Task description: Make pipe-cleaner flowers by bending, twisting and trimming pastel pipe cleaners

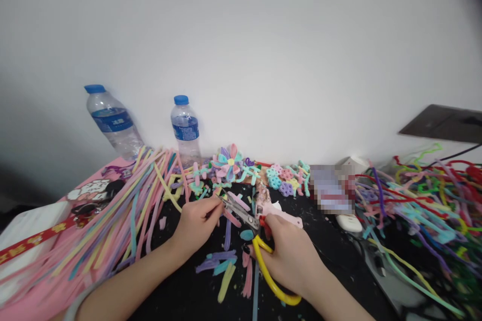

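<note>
My right hand (288,251) grips a pair of scissors (244,215) with yellow handles, its fingers around the loops. The blades point up and left, toward my left hand (198,220). That hand is closed in a pinch beside the blade tips, and a small yellowish bit of pipe cleaner (219,191) shows at its fingertips; most of it is hidden. Below the scissors lie several short fuzzy pipe cleaner pieces (226,281) in purple, teal, yellow and pink. Just beyond my right hand is a pink glue gun (280,214), partly covered. A multicoloured pipe cleaner flower (231,162) stands behind.
Long pastel pipe cleaners (143,200) spread over the left side, near a white box (26,230). Two water bottles, one upright (185,128) and one leaning (113,120), stand by the wall. Small looped flowers (286,188) lie at the back. Tangled pipe cleaners (433,210) fill the right.
</note>
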Demonstrator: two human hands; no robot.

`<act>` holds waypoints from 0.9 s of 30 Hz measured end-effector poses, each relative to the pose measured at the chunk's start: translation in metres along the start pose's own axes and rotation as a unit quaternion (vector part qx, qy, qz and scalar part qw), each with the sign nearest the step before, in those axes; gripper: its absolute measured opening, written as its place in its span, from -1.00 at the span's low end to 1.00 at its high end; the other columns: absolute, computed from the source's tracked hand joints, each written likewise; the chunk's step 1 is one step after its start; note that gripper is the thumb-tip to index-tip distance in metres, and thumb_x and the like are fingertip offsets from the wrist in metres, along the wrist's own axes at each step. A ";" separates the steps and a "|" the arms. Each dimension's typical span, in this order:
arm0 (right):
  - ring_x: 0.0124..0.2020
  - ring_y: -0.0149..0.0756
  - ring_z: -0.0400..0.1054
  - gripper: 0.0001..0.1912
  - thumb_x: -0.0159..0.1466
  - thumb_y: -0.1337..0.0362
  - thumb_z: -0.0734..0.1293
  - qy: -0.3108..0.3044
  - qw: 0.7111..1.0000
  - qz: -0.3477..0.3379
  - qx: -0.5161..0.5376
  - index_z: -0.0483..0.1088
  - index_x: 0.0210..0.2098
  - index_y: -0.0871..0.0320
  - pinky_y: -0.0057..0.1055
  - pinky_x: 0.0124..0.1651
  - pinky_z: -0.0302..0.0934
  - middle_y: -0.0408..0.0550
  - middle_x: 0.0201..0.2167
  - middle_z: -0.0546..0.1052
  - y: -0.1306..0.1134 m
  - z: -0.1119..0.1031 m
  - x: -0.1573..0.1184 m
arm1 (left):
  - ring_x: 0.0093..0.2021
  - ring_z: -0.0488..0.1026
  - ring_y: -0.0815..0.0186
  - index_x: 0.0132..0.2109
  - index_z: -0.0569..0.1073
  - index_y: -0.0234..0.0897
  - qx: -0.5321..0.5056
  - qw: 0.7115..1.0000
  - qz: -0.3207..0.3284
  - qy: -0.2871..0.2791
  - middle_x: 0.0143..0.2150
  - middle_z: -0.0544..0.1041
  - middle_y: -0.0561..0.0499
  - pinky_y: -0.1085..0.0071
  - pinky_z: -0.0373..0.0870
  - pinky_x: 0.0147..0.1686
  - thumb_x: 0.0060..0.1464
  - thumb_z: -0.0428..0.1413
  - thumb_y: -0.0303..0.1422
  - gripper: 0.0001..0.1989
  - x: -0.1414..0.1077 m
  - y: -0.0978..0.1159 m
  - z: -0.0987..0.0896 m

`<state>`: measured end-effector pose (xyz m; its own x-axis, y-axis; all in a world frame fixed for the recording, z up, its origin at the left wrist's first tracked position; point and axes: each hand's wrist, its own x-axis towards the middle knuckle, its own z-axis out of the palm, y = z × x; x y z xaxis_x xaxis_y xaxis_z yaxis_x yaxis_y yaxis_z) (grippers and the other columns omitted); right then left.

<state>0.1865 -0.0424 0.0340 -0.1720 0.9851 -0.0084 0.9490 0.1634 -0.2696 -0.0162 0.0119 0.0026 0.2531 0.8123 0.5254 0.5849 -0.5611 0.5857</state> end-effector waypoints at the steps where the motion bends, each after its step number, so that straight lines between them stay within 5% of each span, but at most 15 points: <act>1: -0.38 -0.20 0.34 -0.76 0.12 0.08 0.27 -0.001 1.000 0.003 -0.001 0.23 -0.41 0.12 -0.44 -0.44 -0.03 -0.06 -0.45 0.44 0.000 0.001 0.000 | -0.64 0.28 0.47 -0.62 0.29 -0.34 0.011 1.000 0.010 0.004 -0.68 0.31 0.12 0.56 0.16 -0.54 0.12 -0.05 -0.48 -0.66 0.000 0.000 0.000; 8: -0.43 -0.20 0.33 -0.76 0.13 0.08 0.26 -0.001 1.000 0.004 0.003 0.25 -0.39 0.13 -0.43 -0.47 -0.02 -0.05 -0.45 0.44 -0.002 0.005 -0.002 | -0.57 0.34 0.41 -0.49 0.43 -0.33 0.040 0.997 0.064 0.035 -0.58 0.43 0.04 0.54 0.23 -0.48 0.11 -0.03 -0.46 -0.75 -0.002 -0.006 0.005; 18: -0.38 -0.15 0.36 -0.78 0.15 0.11 0.24 -0.004 1.000 0.001 -0.003 0.28 -0.34 0.15 -0.40 -0.43 0.03 -0.01 -0.42 0.47 -0.005 0.006 -0.004 | -0.61 0.29 0.40 -0.51 0.43 -0.30 0.027 0.999 -0.005 -0.020 -0.63 0.40 0.06 0.52 0.18 -0.51 0.10 -0.04 -0.43 -0.74 -0.001 -0.004 0.003; 27: -0.41 -0.14 0.38 -0.77 0.18 0.13 0.20 -0.016 0.999 0.000 -0.028 0.29 -0.28 0.16 -0.41 -0.49 -0.02 0.00 -0.44 0.48 -0.007 0.008 -0.006 | -0.54 0.34 0.37 -0.45 0.42 -0.31 0.057 0.998 0.032 -0.022 -0.56 0.42 0.02 0.51 0.19 -0.47 0.12 -0.06 -0.45 -0.77 -0.002 -0.008 0.006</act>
<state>0.1787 -0.0500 0.0287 -0.1789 0.9830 -0.0403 0.9622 0.1663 -0.2159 -0.0167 0.0155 -0.0071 0.3246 0.7829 0.5308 0.6503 -0.5922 0.4758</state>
